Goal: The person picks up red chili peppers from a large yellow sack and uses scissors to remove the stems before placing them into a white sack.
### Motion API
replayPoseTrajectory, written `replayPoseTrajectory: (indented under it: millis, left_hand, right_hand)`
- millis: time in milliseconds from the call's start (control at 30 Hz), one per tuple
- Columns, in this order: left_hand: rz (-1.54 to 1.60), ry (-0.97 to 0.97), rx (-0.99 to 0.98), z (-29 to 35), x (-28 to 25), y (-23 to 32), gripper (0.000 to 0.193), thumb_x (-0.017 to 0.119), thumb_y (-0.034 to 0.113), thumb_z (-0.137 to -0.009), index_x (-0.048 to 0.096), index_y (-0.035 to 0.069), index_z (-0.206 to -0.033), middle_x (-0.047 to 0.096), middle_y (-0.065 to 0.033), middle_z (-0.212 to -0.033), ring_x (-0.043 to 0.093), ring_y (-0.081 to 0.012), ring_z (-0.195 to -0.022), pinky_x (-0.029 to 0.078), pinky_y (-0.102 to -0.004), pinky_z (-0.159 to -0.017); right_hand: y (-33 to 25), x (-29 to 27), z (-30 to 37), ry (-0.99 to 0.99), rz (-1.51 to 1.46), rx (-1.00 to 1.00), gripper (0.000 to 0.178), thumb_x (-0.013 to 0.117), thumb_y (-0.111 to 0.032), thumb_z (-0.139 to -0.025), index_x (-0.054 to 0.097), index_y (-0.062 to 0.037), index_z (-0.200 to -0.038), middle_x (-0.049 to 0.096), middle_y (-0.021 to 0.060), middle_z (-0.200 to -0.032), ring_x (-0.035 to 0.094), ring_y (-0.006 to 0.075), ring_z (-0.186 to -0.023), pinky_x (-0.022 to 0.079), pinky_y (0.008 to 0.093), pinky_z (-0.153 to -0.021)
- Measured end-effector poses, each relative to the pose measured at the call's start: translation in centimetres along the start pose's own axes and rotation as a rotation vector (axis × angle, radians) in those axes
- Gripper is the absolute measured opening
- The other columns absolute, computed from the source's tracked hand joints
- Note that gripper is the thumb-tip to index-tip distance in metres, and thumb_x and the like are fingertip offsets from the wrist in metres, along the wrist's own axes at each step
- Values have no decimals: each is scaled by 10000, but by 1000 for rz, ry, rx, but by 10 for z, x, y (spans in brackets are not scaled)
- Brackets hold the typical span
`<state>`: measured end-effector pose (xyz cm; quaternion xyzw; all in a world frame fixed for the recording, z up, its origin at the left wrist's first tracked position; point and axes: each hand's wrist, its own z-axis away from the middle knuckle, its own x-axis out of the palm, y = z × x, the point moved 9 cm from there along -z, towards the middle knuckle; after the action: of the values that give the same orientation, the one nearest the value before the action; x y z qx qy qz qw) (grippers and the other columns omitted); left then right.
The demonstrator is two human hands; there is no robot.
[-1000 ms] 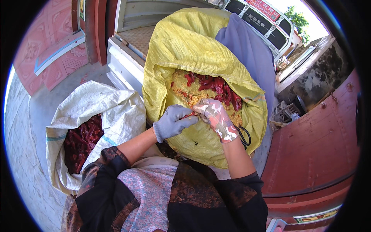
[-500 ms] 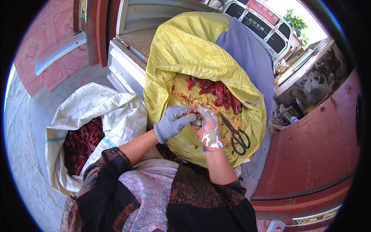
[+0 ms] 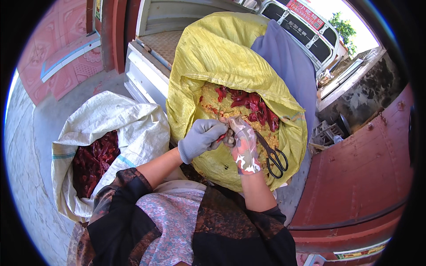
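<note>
My left hand (image 3: pixel 203 138), in a grey glove, and my right hand (image 3: pixel 243 144), in a camouflage-patterned glove with bare fingertips, meet over a yellow woven sack (image 3: pixel 208 48). Between them is a dried red chili pepper (image 3: pixel 221 138), mostly covered by my fingers. Both hands are closed, the fingertips pinching at the pepper. Pale yellow chili seeds (image 3: pixel 212 103) are spread in the sack's hollow. Several dark red chili peppers (image 3: pixel 255 107) lie on the seeds at the far side. Black-handled scissors (image 3: pixel 278 163) rest just right of my right hand.
To the left stands a white woven sack (image 3: pixel 137 128) filled with dark red chili peppers (image 3: pixel 95 164). Behind the yellow sack is a truck bed (image 3: pixel 162 46) with a grey-blue cloth (image 3: pixel 288 57) beside it. A red metal door (image 3: pixel 355 168) is at the right.
My fingers have shifted slightly around the chili pepper, and less of it shows now. The whole view has moved a little; the scissors and sacks stay in place.
</note>
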<state>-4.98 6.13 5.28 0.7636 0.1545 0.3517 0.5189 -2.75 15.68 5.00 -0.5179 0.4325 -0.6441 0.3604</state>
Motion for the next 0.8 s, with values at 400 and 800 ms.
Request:
replayPoseTrajectory:
  millis: [400, 800]
  left_hand:
    - [141, 204, 4, -2, 0, 3, 312, 492, 240, -903, 546, 48, -663, 477, 22, -522, 419, -53, -434, 296, -198, -407]
    - [-844, 141, 916, 19, 24, 55, 128, 551, 104, -796, 593, 59, -684, 551, -58, -621, 523, -210, -566, 410, -302, -555]
  right_hand:
    - [13, 6, 5, 76, -313, -57, 148, 518, -211, -909, 567, -72, -926, 539, -39, -712, 448, 26, -550, 304, 165, -430]
    - [-4, 2, -17, 10, -168, 100, 164, 519, -177, -894, 562, -20, -902, 548, 12, -671, 381, 47, -465, 287, 197, -398]
